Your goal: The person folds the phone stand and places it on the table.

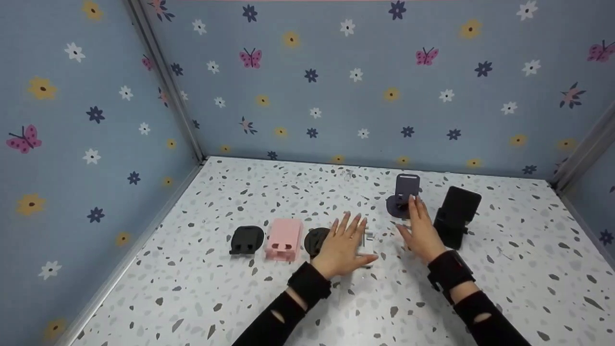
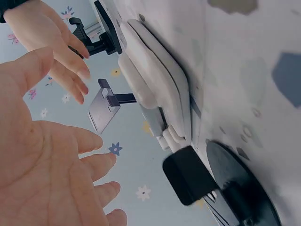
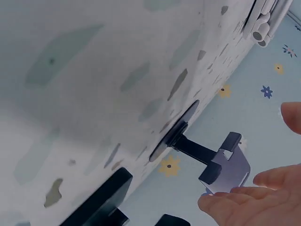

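My left hand point(image 1: 340, 251) is spread flat with straight fingers above a dark round-based phone stand point(image 1: 314, 239) and a white folded stand point(image 1: 368, 246), partly hiding both. In the left wrist view its palm point(image 2: 51, 165) is bare, apart from the white stand point(image 2: 157, 77). My right hand point(image 1: 424, 236) reaches beside a dark purple phone stand point(image 1: 407, 186), which stands upright on a round base. Its fingers are fairly straight and overlap the purple plate point(image 3: 233, 169) in the right wrist view; whether they touch it I cannot tell.
A pink stand point(image 1: 283, 234) and a black folded stand point(image 1: 247, 239) lie in the row at left. Right of my right hand, a black stand point(image 1: 460, 207) is unfolded with its plate tilted. Flowered walls point(image 1: 336, 96) bound the speckled table point(image 1: 192, 288) behind and at both sides.
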Motion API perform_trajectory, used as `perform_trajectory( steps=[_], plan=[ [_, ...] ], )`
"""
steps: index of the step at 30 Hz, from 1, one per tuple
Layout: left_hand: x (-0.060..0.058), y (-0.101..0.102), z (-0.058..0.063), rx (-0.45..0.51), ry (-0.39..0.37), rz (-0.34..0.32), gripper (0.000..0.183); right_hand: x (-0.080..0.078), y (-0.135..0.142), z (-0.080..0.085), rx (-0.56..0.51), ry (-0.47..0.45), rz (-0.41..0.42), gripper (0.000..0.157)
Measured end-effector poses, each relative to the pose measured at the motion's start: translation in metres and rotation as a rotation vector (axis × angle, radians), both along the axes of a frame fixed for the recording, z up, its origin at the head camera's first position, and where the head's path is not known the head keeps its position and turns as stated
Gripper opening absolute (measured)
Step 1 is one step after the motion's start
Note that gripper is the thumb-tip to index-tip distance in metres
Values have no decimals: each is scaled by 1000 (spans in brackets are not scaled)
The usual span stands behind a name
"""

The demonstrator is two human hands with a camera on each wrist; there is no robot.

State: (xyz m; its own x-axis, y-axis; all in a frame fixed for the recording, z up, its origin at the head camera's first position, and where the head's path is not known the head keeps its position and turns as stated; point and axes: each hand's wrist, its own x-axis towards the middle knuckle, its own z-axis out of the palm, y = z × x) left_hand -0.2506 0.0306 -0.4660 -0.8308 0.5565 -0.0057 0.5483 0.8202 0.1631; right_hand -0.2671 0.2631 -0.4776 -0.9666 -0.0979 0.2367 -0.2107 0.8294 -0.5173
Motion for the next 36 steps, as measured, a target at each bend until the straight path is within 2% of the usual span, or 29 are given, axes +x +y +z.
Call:
perform_trajectory(
  steps=[6,12,18,24,27,31,36],
  plan=[
    [2,5,2,-18,-18,-8,88,-12,5,0,-76,-82,-75,80],
    [4,6,2,-26,-18,-25,89,-22,12,5,-166,-130,-75,82],
    [4,3,2,-37,-23,-22,89,-28,15,9,-270,-239,-108,83],
    [3,2,1,-31,-18,-28,89,-34,13,13,-382,-264,-151,70],
    [3,2,1,-31,-17,-31,88,-37,11,12,-490,-276,-148,62],
    [3,3,1,-28,-26,-38,89,-37,11,10,-658,-262,-144,45],
    [4,3,-1,-22,-49,-47,88,-36,13,8,-773,-218,-150,21]
  ],
)
